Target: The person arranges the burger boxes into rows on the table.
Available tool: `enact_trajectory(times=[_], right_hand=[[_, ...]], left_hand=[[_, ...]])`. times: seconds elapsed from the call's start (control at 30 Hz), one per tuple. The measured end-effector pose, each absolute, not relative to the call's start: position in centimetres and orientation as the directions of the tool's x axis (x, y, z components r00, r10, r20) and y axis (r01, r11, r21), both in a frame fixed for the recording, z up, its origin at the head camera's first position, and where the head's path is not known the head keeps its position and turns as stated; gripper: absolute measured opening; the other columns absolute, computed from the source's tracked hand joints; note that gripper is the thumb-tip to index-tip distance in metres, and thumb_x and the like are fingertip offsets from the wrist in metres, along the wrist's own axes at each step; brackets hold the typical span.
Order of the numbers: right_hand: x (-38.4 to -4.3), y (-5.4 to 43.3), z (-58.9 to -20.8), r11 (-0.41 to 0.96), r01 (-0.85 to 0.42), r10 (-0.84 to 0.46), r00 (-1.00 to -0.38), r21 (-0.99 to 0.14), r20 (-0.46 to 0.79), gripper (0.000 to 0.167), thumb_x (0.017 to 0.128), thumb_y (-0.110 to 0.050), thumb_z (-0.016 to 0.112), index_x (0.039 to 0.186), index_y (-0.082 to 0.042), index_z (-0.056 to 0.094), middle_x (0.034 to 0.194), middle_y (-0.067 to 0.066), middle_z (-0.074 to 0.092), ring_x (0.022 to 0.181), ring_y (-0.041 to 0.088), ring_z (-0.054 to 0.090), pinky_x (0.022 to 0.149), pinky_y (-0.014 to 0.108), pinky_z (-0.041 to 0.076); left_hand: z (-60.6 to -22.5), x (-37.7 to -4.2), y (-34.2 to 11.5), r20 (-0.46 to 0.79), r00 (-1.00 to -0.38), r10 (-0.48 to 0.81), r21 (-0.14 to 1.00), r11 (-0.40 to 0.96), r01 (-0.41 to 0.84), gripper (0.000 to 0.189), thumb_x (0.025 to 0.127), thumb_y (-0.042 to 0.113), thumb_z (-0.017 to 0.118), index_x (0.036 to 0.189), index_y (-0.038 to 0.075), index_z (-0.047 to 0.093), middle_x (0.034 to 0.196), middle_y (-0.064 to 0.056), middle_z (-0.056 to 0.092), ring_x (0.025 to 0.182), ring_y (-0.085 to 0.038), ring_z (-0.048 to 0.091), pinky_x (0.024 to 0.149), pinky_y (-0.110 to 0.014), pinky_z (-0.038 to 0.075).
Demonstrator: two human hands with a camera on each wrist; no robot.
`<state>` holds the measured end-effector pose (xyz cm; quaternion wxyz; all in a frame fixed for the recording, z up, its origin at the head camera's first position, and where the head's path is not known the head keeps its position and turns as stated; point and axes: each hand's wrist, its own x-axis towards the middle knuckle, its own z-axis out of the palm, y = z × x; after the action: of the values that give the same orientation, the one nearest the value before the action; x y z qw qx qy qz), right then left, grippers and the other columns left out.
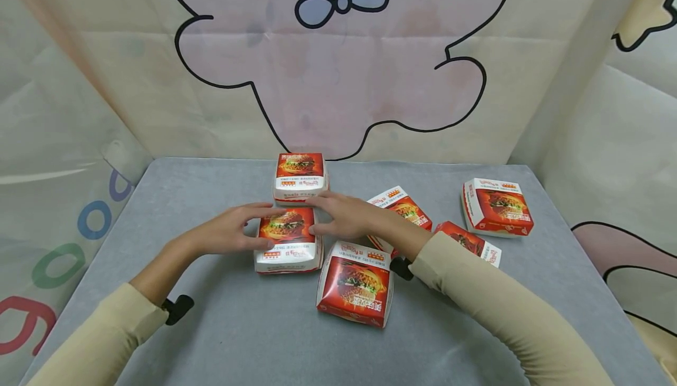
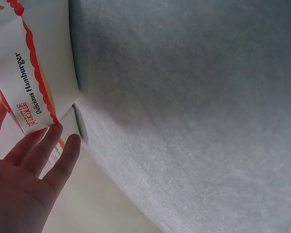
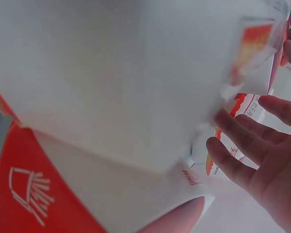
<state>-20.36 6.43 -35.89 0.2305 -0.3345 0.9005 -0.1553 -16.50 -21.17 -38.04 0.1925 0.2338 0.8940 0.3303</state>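
A red and white hamburger box (image 1: 288, 227) lies on the table between both hands, burger picture up. My left hand (image 1: 227, 230) is at its left side, fingers extended over the back edge and thumb near the front. In the left wrist view, fingertips meet the edge of the box's white side (image 2: 24, 82). My right hand (image 1: 344, 215) is at the box's right side with fingers spread; the right wrist view shows that hand (image 3: 266, 155) with its fingers apart. Directly behind stands another hamburger box (image 1: 300, 177), close to the right fingertips.
A hamburger box (image 1: 354, 292) sits in front, right of the middle one. Two more, an angled box (image 1: 407, 208) and a partly hidden box (image 1: 465, 240), lie around the right forearm. Another box (image 1: 502, 207) stands far right on the grey table (image 1: 227, 333). A printed curtain (image 1: 338, 80) hangs behind.
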Motion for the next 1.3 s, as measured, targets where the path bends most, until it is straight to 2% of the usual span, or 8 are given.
enact_trajectory(times=[0.27,0.63,0.87,1.1,1.3], right_hand=[[-20.4,6.6,-36.0,0.737,-0.522,-0.665,-0.673,-0.43,-0.324,0.068,0.098,-0.046,0.059,0.156,-0.02,0.035,0.156,0.01,0.036,0.14,0.029,0.039,0.111,0.049,0.037],[-20.3,6.6,-35.9,0.749,-0.515,-0.654,-0.677,-0.417,-0.338,0.065,0.098,-0.046,0.059,0.153,-0.017,0.04,0.156,0.01,0.038,0.142,0.026,0.037,0.112,0.048,0.036],[-20.2,6.9,-35.5,0.76,-0.508,-0.642,-0.687,-0.405,-0.341,0.063,0.098,-0.048,0.057,0.153,-0.021,0.041,0.157,0.009,0.037,0.142,0.026,0.037,0.11,0.049,0.037],[-20.5,9.0,-34.3,0.746,-0.513,-0.65,-0.702,-0.425,-0.292,0.062,0.098,-0.04,0.06,0.152,-0.017,0.042,0.152,0.011,0.042,0.135,0.026,0.045,0.107,0.049,0.041],[-21.2,12.0,-33.7,0.754,-0.496,-0.631,-0.73,-0.432,-0.262,0.061,0.098,-0.037,0.061,0.152,-0.015,0.041,0.151,0.012,0.043,0.131,0.027,0.049,0.104,0.05,0.044]], left_hand=[[-38.2,-16.6,-21.0,-0.183,-0.82,0.542,0.695,0.662,0.282,0.071,0.086,0.037,0.076,0.148,0.017,0.049,0.154,-0.022,0.037,0.14,-0.044,0.034,0.102,-0.067,0.037],[-38.3,-16.5,-20.9,-0.148,-0.818,0.556,0.697,0.645,0.313,0.071,0.086,0.035,0.077,0.148,0.014,0.049,0.152,-0.016,0.043,0.138,-0.039,0.039,0.104,-0.064,0.038],[-38.3,-16.5,-20.9,-0.132,-0.816,0.563,0.705,0.632,0.322,0.071,0.086,0.034,0.078,0.148,0.013,0.049,0.151,-0.014,0.045,0.137,-0.038,0.04,0.104,-0.064,0.038],[-38.3,-16.4,-20.8,-0.106,-0.833,0.544,0.694,0.64,0.33,0.074,0.085,0.037,0.078,0.149,0.016,0.048,0.152,-0.014,0.043,0.139,-0.037,0.038,0.105,-0.063,0.038],[-37.7,-16.2,-19.7,-0.02,-0.861,0.509,0.632,0.674,0.384,0.069,0.087,0.035,0.076,0.148,0.014,0.049,0.153,-0.014,0.042,0.14,-0.035,0.038,0.104,-0.06,0.041]])
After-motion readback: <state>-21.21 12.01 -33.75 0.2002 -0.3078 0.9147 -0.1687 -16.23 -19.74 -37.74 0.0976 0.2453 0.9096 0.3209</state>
